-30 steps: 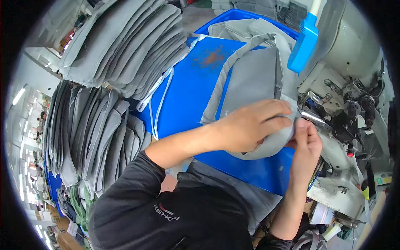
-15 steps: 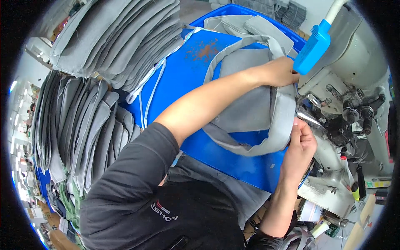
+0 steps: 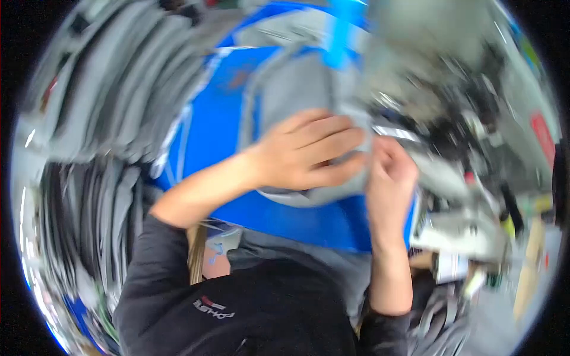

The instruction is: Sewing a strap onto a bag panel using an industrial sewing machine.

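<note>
A grey fabric panel point(image 3: 295, 89) with a looped grey fabric band point(image 3: 249, 115) lies on a blue work surface point(image 3: 205, 133). Across the band's near right part rests my left hand point(image 3: 314, 149), its fingers slightly apart and extended over the cloth. My right hand point(image 3: 393, 169) is closed in a pinch at the band's right edge, beside the sewing machine point(image 3: 436, 118). Motion blur smears the picture, and the fingertips of my right hand are partly hidden against the cloth.
Tall stacks of grey fabric pieces point(image 3: 116, 77) stand at the far left, with more upright pieces point(image 3: 89, 219) nearer. A bright blue hanging fixture point(image 3: 338, 35) reaches over the cloth. Behind lies a blue bin point(image 3: 243, 26) holding grey pieces.
My left hand has come back from the band's far right edge toward me, its fingers loosening from a grip. My right hand stays by the band's edge. The whole view has shifted.
</note>
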The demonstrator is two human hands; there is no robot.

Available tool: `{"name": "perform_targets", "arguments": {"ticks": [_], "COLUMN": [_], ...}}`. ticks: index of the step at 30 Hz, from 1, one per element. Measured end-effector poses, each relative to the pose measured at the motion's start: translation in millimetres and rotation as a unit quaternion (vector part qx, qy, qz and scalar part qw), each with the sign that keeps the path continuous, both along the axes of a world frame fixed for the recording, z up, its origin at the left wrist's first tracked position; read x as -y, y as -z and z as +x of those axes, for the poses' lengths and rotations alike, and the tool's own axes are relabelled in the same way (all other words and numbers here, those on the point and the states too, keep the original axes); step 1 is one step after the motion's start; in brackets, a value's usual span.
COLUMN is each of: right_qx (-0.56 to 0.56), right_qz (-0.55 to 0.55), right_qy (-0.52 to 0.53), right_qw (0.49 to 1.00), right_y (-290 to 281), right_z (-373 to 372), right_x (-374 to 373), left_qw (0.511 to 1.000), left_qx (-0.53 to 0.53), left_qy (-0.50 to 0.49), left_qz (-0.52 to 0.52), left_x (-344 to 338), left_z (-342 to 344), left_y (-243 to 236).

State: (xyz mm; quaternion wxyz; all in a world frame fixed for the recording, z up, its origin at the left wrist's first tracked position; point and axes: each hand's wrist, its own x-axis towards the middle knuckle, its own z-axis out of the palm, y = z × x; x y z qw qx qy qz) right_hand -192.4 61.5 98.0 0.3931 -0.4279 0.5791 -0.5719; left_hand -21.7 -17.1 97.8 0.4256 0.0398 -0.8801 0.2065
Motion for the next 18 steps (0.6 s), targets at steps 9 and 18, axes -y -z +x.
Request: {"name": "perform_targets", "arguments": {"ticks": [9,18], "right_qx": [0.113,-0.343], "right_qz": [-0.087,-0.049], "right_qy": [-0.053,0.0], "right_qw": [0.988,0.938], "right_y": [10.1,24.8], "right_z": [3.6,17.0], "right_x": [0.2,4.6], "left_qw": [0.987,0.988], "left_qx": [0.085,0.095], "left_qy": [0.048,-0.001], "left_qz": [0.126,0.124], "left_x": [-12.7,-26.2], "left_z": [-1.1,5.0], "left_y": [-38.0,-48.7]}}
